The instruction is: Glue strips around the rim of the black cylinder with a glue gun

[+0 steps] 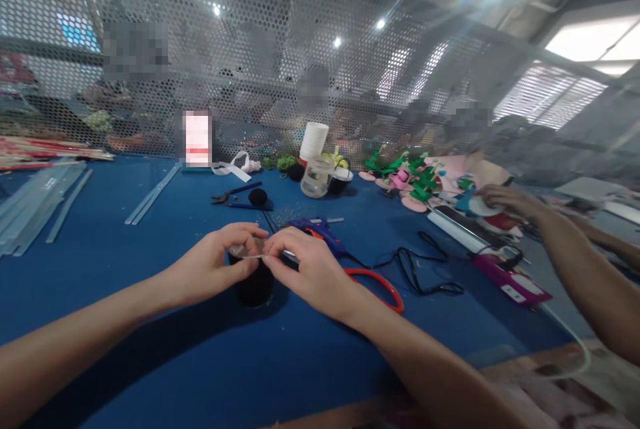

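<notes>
Both hands meet over a black cup (254, 286) that stands upright on the blue tabletop. My left hand (227, 256) is closed in a pinch at the cup's rim. Thumb and fingers of my right hand (300, 262) are pinched together just beside it. Between the fingertips shows a thin, pale strip (254, 256), too small to name. A shiny metal piece (290, 255) shows by the right fingers; whether it is held I cannot tell. Past the right hand lies a blue glue gun (325, 234), and a red-orange loop handle (385, 288) pokes out beside the wrist.
Pliers (235, 196) and a black ball (258, 197) lie beyond the cup. Clear sticks (40, 206) are at left. A phone (197, 139), a clear jar (317, 177) and paper cups (314, 139) stand behind. Black cable (415, 269) runs to a purple power strip (510, 279). Another person's arm (575, 256) reaches in at right.
</notes>
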`<state>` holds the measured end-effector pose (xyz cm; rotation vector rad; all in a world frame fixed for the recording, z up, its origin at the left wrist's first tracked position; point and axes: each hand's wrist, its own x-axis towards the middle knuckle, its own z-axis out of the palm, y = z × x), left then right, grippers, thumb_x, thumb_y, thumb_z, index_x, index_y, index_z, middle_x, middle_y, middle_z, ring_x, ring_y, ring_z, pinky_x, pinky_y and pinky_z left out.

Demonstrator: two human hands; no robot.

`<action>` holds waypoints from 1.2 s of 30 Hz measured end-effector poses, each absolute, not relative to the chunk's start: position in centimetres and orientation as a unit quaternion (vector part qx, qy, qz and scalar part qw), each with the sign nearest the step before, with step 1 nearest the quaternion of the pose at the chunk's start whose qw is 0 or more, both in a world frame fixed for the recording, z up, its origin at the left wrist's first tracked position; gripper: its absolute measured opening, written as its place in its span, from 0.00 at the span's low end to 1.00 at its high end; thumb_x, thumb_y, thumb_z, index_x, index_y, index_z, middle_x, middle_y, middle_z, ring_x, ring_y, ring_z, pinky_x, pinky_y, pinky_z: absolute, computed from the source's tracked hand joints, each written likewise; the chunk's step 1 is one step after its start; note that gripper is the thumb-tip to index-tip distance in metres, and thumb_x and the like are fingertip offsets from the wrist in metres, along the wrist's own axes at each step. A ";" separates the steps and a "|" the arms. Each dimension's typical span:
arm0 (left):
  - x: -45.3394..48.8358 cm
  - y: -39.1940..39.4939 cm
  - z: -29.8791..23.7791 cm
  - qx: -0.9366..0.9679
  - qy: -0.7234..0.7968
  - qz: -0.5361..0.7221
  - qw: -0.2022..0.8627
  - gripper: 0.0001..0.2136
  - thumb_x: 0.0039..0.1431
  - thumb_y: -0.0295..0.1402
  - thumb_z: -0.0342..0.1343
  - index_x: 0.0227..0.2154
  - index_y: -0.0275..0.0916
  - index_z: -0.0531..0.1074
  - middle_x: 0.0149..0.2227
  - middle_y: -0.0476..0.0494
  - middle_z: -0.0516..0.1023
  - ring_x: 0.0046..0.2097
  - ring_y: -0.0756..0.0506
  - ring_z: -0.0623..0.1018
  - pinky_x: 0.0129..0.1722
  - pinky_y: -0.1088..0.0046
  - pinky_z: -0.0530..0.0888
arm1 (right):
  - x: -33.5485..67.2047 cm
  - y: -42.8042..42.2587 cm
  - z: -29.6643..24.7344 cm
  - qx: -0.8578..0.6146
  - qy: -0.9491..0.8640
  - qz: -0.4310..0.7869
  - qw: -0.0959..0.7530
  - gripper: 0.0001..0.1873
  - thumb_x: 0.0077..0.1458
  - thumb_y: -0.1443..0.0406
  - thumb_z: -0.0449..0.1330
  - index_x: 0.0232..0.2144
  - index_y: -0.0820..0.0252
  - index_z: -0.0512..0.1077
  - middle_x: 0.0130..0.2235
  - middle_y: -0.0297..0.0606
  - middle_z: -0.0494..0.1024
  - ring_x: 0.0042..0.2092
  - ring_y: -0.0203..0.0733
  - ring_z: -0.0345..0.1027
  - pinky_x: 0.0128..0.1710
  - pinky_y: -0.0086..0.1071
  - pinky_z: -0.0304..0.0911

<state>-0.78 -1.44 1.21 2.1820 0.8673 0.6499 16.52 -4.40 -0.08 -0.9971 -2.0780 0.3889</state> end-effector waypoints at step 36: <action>-1.1 -0.9 0.8 0.816 0.291 0.245 0.434 0.06 0.51 0.31 0.50 0.22 0.36 0.64 0.41 0.41 0.71 0.48 0.42 0.68 0.50 0.64 0.62 | 16.8 -1.9 0.9 -0.497 -0.749 0.288 0.329 0.21 0.54 0.54 0.47 0.20 0.61 0.67 0.26 0.36 0.71 0.29 0.37 0.63 0.30 0.30 0.57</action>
